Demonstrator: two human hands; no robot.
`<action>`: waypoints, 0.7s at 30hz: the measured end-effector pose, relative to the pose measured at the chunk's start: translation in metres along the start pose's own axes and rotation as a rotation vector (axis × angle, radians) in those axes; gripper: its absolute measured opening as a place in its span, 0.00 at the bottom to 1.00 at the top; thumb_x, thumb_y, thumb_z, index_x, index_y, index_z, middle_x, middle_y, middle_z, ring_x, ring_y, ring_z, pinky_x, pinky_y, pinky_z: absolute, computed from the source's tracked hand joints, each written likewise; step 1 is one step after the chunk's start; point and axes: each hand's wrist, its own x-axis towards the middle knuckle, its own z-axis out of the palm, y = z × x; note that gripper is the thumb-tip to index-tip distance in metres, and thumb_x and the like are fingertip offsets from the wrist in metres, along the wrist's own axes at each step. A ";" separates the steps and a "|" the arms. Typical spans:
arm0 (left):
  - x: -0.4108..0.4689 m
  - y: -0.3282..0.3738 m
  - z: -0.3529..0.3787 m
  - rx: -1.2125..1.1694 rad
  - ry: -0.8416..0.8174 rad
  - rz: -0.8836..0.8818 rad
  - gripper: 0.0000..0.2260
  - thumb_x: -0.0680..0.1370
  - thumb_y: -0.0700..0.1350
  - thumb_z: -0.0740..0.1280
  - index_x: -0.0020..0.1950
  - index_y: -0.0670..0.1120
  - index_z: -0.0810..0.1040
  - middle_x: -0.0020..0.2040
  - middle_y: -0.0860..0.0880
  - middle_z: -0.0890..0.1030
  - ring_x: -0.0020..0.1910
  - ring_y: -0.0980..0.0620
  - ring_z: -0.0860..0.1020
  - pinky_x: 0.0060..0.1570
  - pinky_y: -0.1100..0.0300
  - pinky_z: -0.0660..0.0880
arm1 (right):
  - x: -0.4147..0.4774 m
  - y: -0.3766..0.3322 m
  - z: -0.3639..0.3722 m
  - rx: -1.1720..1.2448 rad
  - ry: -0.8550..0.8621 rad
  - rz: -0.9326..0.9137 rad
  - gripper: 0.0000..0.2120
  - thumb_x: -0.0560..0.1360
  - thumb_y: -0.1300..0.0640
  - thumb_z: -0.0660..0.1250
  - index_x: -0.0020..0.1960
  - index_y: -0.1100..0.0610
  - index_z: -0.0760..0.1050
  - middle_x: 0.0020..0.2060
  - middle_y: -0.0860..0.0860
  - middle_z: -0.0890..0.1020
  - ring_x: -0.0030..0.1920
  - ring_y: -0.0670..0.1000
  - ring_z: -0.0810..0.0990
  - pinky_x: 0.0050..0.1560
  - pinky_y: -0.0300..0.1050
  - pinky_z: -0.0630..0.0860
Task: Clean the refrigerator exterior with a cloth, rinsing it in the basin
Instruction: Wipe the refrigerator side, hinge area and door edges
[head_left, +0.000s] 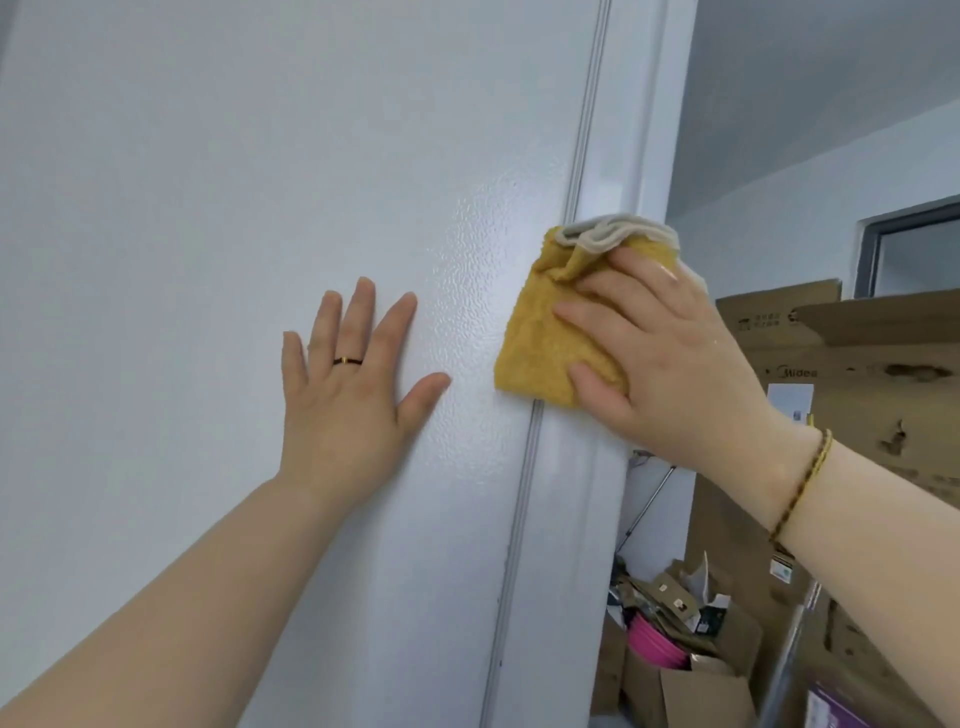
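The white refrigerator (218, 182) fills the left and middle of the head view, its textured side panel meeting the door edge at a vertical seam. A folded yellow cloth (540, 332) with a pale underside lies over that seam. My right hand (670, 353) presses the cloth against the fridge, fingers spread over it and the thumb under its lower edge. My left hand (348, 384) rests flat on the side panel to the left of the cloth, fingers straight and spread, a ring on one finger. No basin is in view.
Large cardboard boxes (857, 364) stand close to the right of the fridge. Below them are smaller open boxes with packaging scraps and a pink object (655, 644). A dark window frame (909, 244) sits in the far wall.
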 end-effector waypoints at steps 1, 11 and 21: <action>0.000 0.001 -0.001 -0.005 -0.010 -0.003 0.38 0.65 0.68 0.40 0.74 0.56 0.48 0.76 0.51 0.45 0.75 0.50 0.41 0.70 0.50 0.38 | 0.002 -0.003 0.000 0.010 0.015 0.045 0.19 0.71 0.50 0.59 0.53 0.61 0.78 0.53 0.59 0.80 0.64 0.57 0.65 0.60 0.66 0.68; -0.097 -0.022 0.018 -0.110 0.089 0.107 0.17 0.78 0.54 0.52 0.64 0.48 0.65 0.67 0.38 0.69 0.66 0.44 0.61 0.65 0.45 0.59 | -0.139 -0.105 0.016 0.050 -0.049 -0.105 0.08 0.70 0.50 0.60 0.46 0.53 0.70 0.53 0.50 0.76 0.63 0.53 0.69 0.69 0.60 0.53; -0.156 -0.035 0.039 -0.051 -0.004 0.061 0.24 0.80 0.59 0.45 0.69 0.46 0.61 0.70 0.46 0.58 0.70 0.44 0.54 0.67 0.56 0.50 | -0.094 -0.107 0.025 -0.059 0.006 0.283 0.22 0.72 0.49 0.57 0.64 0.56 0.65 0.63 0.53 0.65 0.68 0.59 0.59 0.69 0.61 0.50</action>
